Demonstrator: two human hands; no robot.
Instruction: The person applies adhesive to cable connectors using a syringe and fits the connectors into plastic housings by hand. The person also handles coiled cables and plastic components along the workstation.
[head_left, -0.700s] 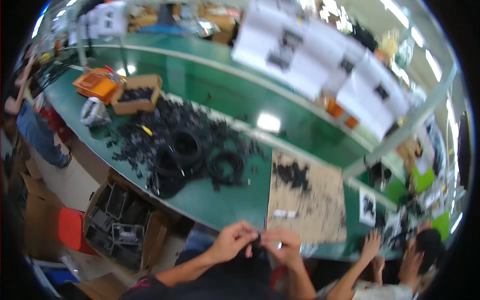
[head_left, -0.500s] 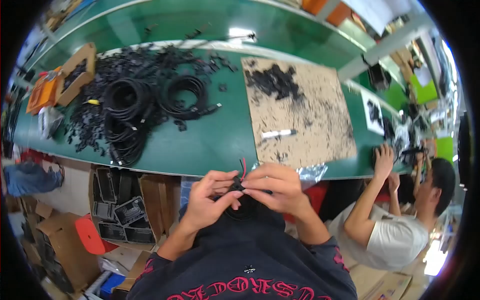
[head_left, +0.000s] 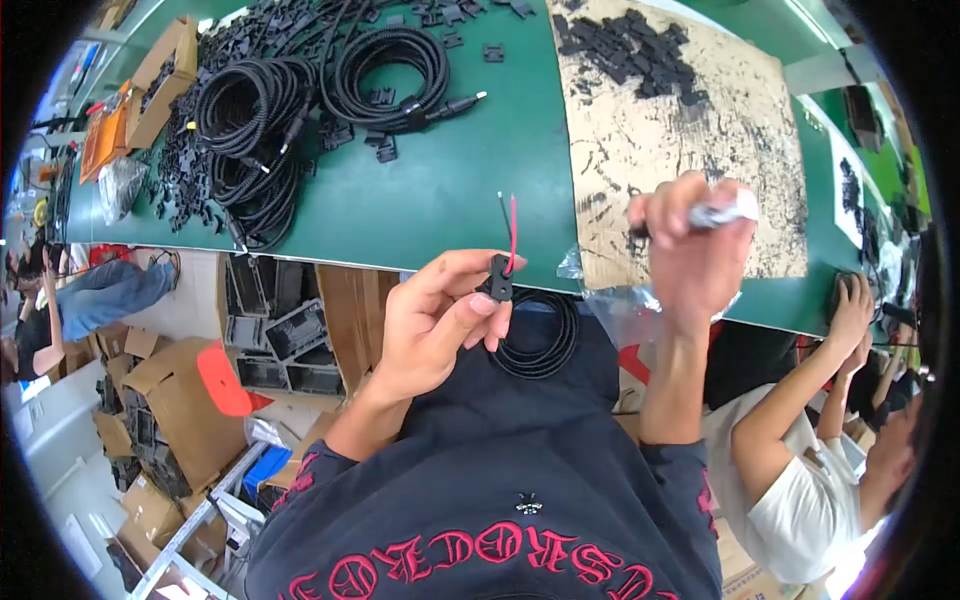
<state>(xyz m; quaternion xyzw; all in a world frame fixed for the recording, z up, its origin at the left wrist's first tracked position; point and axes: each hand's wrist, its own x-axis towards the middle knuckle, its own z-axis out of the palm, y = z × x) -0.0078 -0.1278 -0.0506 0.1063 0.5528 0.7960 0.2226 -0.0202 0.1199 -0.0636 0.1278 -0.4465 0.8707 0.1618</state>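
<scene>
My left hand (head_left: 432,325) is closed, pinching a small black plastic clip (head_left: 500,279) between thumb and fingers over my lap. A red wire (head_left: 514,232) and a thin black wire (head_left: 503,212) stick up out of the clip. A coil of black cable (head_left: 540,345) hangs just below, on my dark clothing. My right hand (head_left: 695,240) is raised above the cardboard sheet, its fingers closed around a white and silvery pen-shaped tool (head_left: 722,209). Motion blurs that tool, so its exact kind does not show.
On the green table (head_left: 450,200), coiled black cables (head_left: 392,80) lie beside heaps of small black clips. A cardboard sheet (head_left: 620,180) holds more black pieces (head_left: 635,55) and scraps. A co-worker (head_left: 800,470) sits at the right. Boxes with black casings (head_left: 290,330) stand below the table.
My right hand has left the clip, moved right and picked up the white pen-shaped tool from the cardboard. My left hand keeps the clip. The view has shifted downward.
</scene>
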